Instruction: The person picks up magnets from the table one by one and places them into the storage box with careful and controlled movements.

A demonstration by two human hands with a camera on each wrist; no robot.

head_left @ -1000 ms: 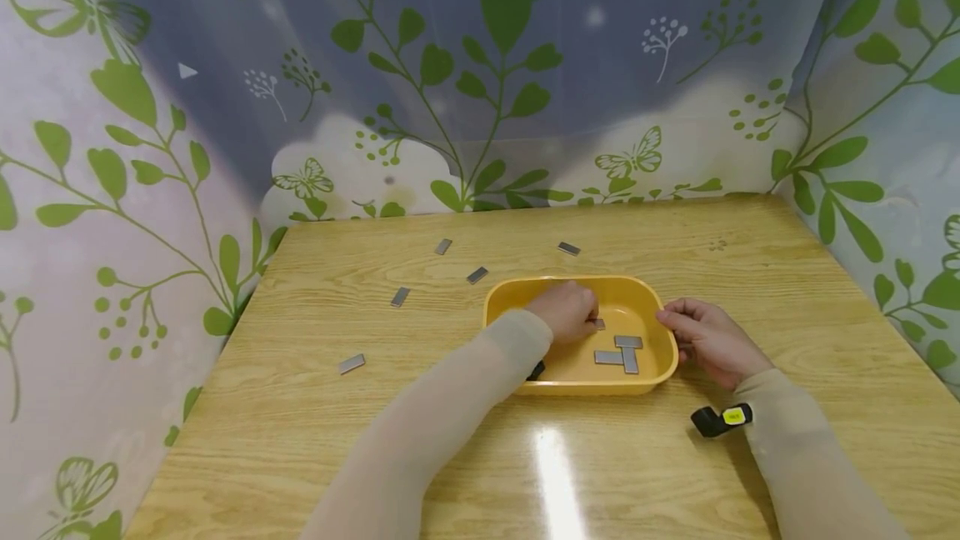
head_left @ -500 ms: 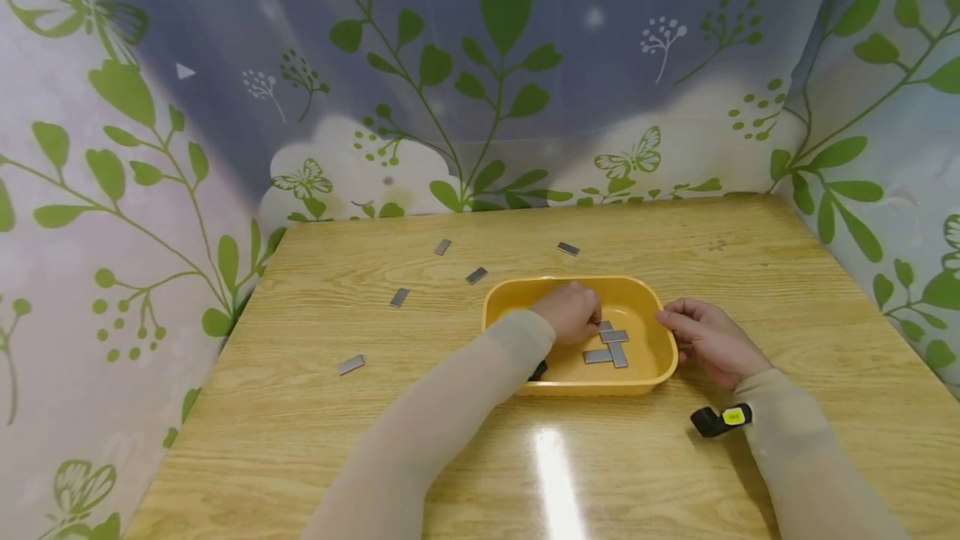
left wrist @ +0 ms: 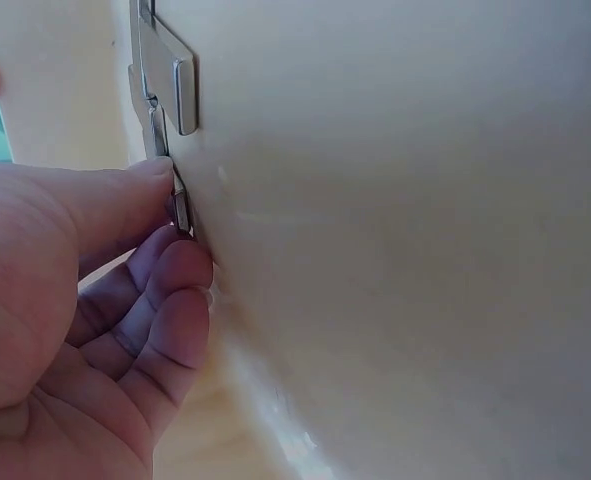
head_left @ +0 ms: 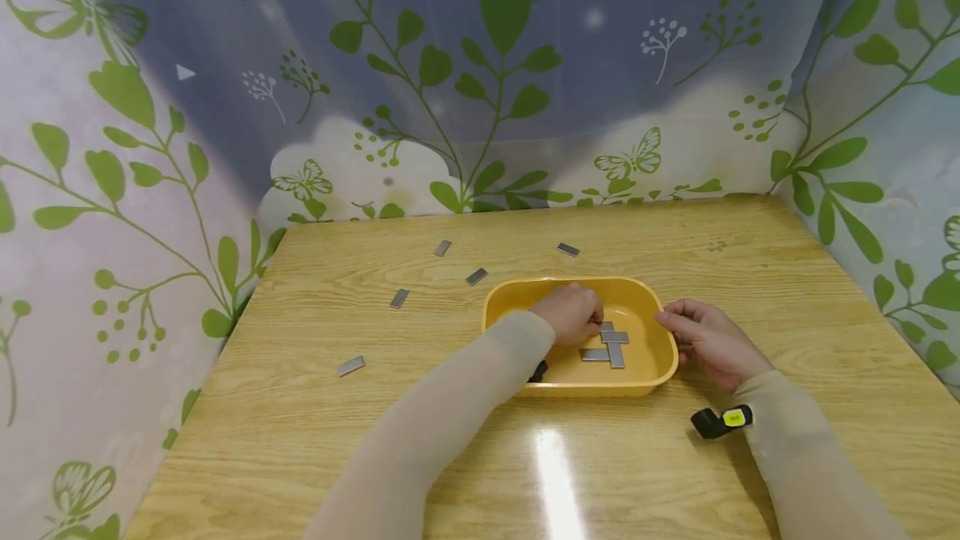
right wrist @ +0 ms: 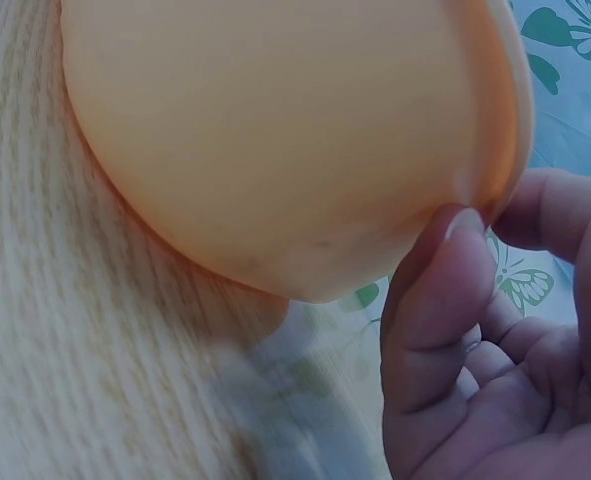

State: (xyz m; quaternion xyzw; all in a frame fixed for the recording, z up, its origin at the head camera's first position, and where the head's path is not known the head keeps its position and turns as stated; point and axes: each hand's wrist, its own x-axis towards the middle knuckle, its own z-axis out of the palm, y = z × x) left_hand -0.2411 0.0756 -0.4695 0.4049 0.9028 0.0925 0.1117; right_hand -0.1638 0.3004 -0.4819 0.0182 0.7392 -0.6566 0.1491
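Note:
A yellow plastic basin [head_left: 600,389] sits on the wooden table. Inside it, my left hand [head_left: 567,314] pinches a small flat silver bar magnet [left wrist: 182,210] between thumb and fingertips. That magnet adjoins several like ones [head_left: 615,350], clumped in overlapping, crosswise positions on the basin floor. In the left wrist view the clump [left wrist: 172,75] extends upward from my thumb tip. My right hand [head_left: 708,342] holds the basin's right end, thumb and forefinger pinching its rim [right wrist: 515,120].
Loose magnets lie on the table: one at left [head_left: 351,366], others further back [head_left: 400,298], [head_left: 476,276], [head_left: 442,247], and one behind the basin [head_left: 567,249]. Patterned cloth [head_left: 480,107] rises along the table's back and sides. A black wrist camera [head_left: 720,421] is on my right wrist.
The clump of magnets has shifted left and back toward my left hand and now adjoins the piece held there. My right hand stays at the rim.

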